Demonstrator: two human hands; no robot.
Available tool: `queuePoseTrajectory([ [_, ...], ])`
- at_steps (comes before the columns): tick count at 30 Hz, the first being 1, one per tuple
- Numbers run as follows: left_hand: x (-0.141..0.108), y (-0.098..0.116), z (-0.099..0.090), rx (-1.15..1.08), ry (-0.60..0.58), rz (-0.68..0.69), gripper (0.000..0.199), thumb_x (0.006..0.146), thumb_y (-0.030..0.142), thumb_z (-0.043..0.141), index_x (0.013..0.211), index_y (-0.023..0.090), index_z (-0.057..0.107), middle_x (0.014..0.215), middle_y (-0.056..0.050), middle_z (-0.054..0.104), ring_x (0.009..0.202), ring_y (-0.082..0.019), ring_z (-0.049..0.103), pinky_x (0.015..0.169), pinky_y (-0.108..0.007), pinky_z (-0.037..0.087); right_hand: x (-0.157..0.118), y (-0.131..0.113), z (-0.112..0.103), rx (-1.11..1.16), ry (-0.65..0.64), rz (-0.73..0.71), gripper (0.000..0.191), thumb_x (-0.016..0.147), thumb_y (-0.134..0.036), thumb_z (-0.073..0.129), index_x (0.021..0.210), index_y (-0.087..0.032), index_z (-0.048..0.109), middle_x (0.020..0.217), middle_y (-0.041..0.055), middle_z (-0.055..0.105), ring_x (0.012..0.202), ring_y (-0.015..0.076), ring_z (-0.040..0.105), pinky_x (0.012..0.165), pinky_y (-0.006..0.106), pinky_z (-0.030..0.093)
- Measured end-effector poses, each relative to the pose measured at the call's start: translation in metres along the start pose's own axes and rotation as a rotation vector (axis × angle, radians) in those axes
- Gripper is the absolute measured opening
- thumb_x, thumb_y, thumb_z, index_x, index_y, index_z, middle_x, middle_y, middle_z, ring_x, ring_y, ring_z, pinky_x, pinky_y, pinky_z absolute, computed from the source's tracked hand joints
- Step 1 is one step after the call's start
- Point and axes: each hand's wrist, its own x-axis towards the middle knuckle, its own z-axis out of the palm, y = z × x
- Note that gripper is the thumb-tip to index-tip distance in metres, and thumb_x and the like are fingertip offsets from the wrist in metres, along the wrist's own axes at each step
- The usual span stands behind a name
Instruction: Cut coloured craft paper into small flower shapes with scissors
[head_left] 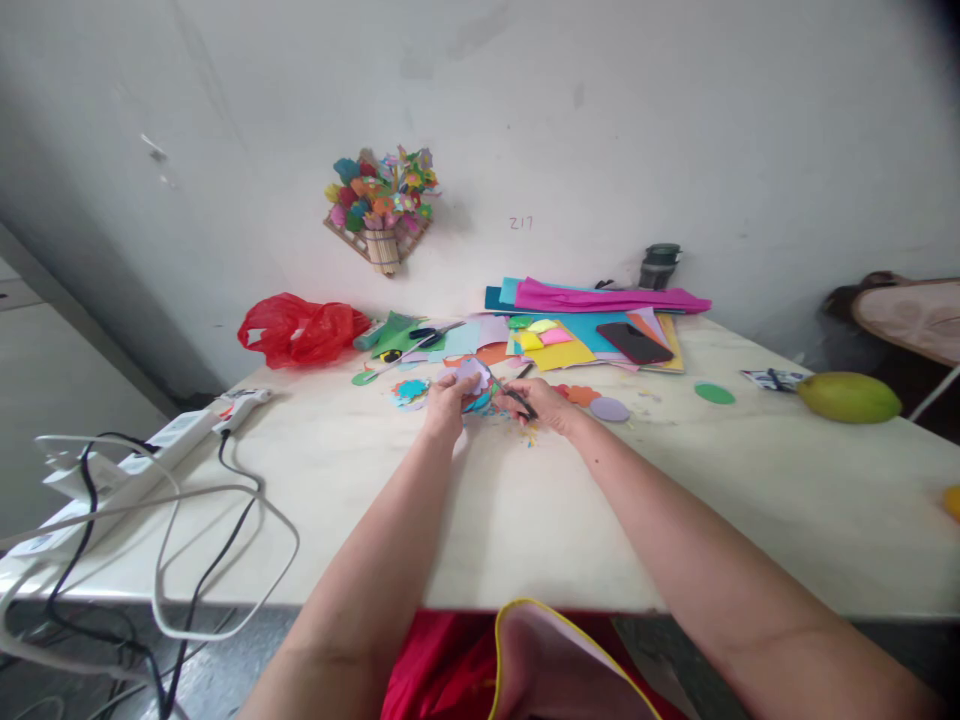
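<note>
Over the middle of the table, my left hand [448, 402] pinches a lilac paper flower cutout [472, 376] with a scalloped edge. My right hand [536, 402] is closed around the dark handles of a pair of scissors [517, 402], whose blades point toward the lilac paper at its right edge. Whether the blades touch the paper is too small to tell. Blue flower cutouts [410, 391] lie just left of my left hand. Right of my right hand rest an orange cutout [583, 396] and a lilac paper oval [610, 409]. Small paper scraps [531, 436] are scattered below the hands.
Coloured sheets [570, 345] and a phone [637, 343] lie behind. A second pair of scissors [427, 337], a red plastic bag [300, 330] and a power strip with cables [169, 440] are on the left. A green oval [714, 393] and a yellow-green fruit [847, 397] sit right.
</note>
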Motion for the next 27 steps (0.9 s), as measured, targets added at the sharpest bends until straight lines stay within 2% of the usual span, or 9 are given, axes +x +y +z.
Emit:
queuePoseTrajectory([
  [5,0.002,0.002,-0.004,0.040,-0.018,-0.026,0.028,0.047,0.020,0.081,0.069,0.014,0.064,0.064,0.000,0.064,0.057,-0.011,0.059,0.059,-0.024,0.051,-0.001,0.002,-0.005,-0.001,-0.044,0.018,0.032,0.060,-0.039,0.078,0.064,-0.015,0.057,0.048,-0.0053,0.047,0.041,0.0063,0.042,0.036,0.019,0.034],
  [11,0.003,0.006,-0.011,0.062,-0.102,-0.070,0.030,0.047,0.019,0.083,0.068,0.013,0.063,0.066,-0.001,0.064,0.061,-0.012,0.061,0.066,-0.028,0.055,0.000,0.004,-0.007,0.008,-0.054,0.056,0.019,0.067,-0.031,0.071,0.066,-0.014,0.061,0.048,-0.0035,0.051,0.040,0.0069,0.043,0.036,0.019,0.034],
  [18,0.005,0.003,-0.013,0.107,-0.119,-0.067,0.025,0.051,0.021,0.080,0.058,0.014,0.056,0.058,0.001,0.059,0.055,-0.010,0.057,0.059,-0.024,0.050,-0.002,-0.001,-0.004,0.032,-0.056,0.019,0.034,0.057,-0.041,0.080,0.062,-0.015,0.058,0.047,-0.0054,0.045,0.040,0.0058,0.039,0.036,0.019,0.031],
  [23,0.005,0.005,-0.013,0.177,-0.119,-0.084,0.022,0.051,0.021,0.078,0.058,0.015,0.058,0.056,0.001,0.058,0.048,-0.009,0.050,0.044,-0.020,0.035,0.000,0.005,-0.007,0.022,-0.084,0.009,0.036,0.057,-0.044,0.079,0.065,-0.014,0.060,0.047,-0.0052,0.046,0.041,0.0063,0.040,0.037,0.019,0.031],
  [27,0.002,0.008,-0.010,0.169,-0.154,-0.113,0.020,0.050,0.018,0.076,0.055,0.015,0.057,0.053,0.000,0.057,0.046,-0.009,0.048,0.041,-0.021,0.028,-0.001,0.005,-0.008,-0.001,-0.097,0.003,0.035,0.060,-0.044,0.078,0.064,-0.014,0.060,0.047,-0.0044,0.048,0.042,0.0068,0.042,0.039,0.019,0.033],
])
